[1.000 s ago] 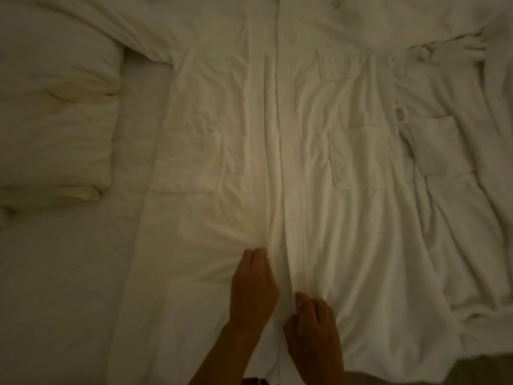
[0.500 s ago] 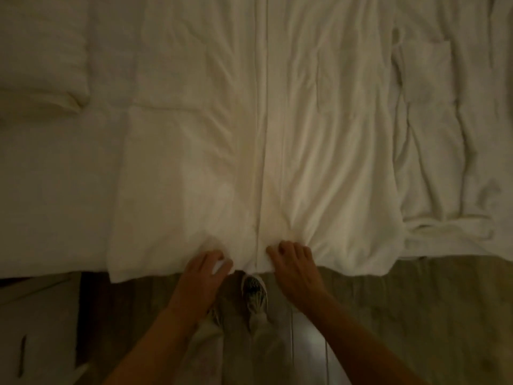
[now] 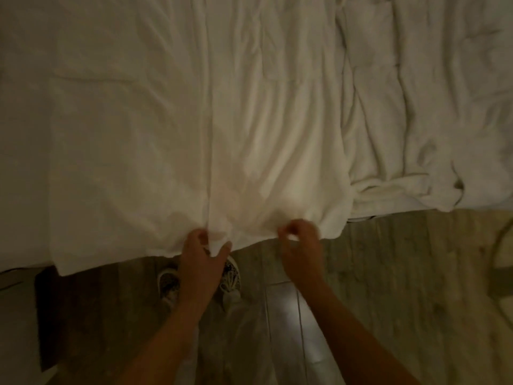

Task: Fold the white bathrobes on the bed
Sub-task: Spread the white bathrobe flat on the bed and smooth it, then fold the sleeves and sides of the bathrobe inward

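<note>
Both hands are down at the hem now. A second ago they lay flat on the front of the bathrobe (image 3: 172,129), smoothing beside its centre band; half a second ago they reached the bottom edge, close together on either side of that band. Now they have spread: the left hand (image 3: 201,251) stays at the band while the right hand (image 3: 301,240) has slid further right along the hem. That reads as smoothing finished and a grip being set for the fold, though no fold has been made yet.

The bathrobe lies spread front-up on the bed (image 3: 25,162), its hem hanging just over the near edge above the floor (image 3: 388,273) and the person's shoes (image 3: 230,276). The left hand's fingers (image 3: 198,236) and thumb are curled round the hem right at the front opening, cloth bunched between them. The right hand is blurred by motion, but its fingers are curled at the hem's edge and seem to pinch a bit of cloth too. Creases fan up from both grips.

The second bathrobe (image 3: 416,120) lies crumpled just beside the first on the right, untouched and still to be folded.
</note>
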Action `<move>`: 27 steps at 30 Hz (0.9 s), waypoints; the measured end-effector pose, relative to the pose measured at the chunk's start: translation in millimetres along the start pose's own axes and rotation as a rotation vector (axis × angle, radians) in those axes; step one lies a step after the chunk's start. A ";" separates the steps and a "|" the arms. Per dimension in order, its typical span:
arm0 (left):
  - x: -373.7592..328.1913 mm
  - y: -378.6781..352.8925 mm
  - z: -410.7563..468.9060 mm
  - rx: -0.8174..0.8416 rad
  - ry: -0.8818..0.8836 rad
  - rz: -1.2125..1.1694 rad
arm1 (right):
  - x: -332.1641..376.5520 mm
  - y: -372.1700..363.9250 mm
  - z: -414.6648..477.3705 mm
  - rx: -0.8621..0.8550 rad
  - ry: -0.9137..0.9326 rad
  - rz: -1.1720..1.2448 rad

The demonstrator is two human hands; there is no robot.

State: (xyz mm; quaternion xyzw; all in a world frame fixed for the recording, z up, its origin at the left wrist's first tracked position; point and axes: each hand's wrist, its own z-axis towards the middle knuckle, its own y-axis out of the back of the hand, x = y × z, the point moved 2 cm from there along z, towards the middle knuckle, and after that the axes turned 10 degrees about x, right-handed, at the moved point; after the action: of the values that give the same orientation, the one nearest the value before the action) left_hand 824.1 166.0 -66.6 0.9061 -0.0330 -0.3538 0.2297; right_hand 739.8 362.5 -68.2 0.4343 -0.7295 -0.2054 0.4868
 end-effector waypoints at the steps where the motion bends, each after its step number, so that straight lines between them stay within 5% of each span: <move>1: -5.0 -5.6 3.2 -0.040 0.048 -0.035 | -20.0 23.8 1.9 -0.218 -0.207 0.097; 2: -9.8 -10.4 7.2 -0.070 0.067 -0.049 | -42.5 43.2 5.3 -0.339 -0.372 0.176; 4: -17.0 -19.0 14.4 -0.071 0.071 -0.025 | -80.5 67.8 14.3 -0.222 -0.543 0.391; 7: -13.3 -21.4 15.8 -0.047 0.067 -0.070 | -103.2 77.1 20.9 0.289 -0.451 0.486; 10: 6.0 -13.4 8.2 -0.025 0.171 -0.200 | -119.2 92.3 11.6 0.286 -0.411 0.604; 14: 7.5 -11.7 3.2 0.050 0.218 -0.115 | -171.5 101.6 -14.3 0.425 -0.639 -0.032; 16: 3.0 -12.6 11.3 0.092 0.236 0.031 | -175.9 105.3 -14.0 0.354 -0.671 -0.109; 21: -14.3 -3.6 27.5 0.227 0.321 0.465 | -88.0 128.5 32.6 -0.168 -0.299 0.158; 24: -34.3 3.2 33.2 0.353 0.324 0.808 | -34.2 121.2 69.2 -0.182 -0.020 -0.054; 27: -83.7 0.6 46.3 0.549 0.228 0.948 | -23.3 96.9 98.9 0.031 0.083 -0.320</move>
State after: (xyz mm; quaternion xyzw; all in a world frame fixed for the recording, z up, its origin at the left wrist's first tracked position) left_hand 731.2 165.9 -43.7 0.8512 -0.5026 -0.0902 0.1216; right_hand 613.4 421.9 -54.3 0.5607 -0.6331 -0.2510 0.4710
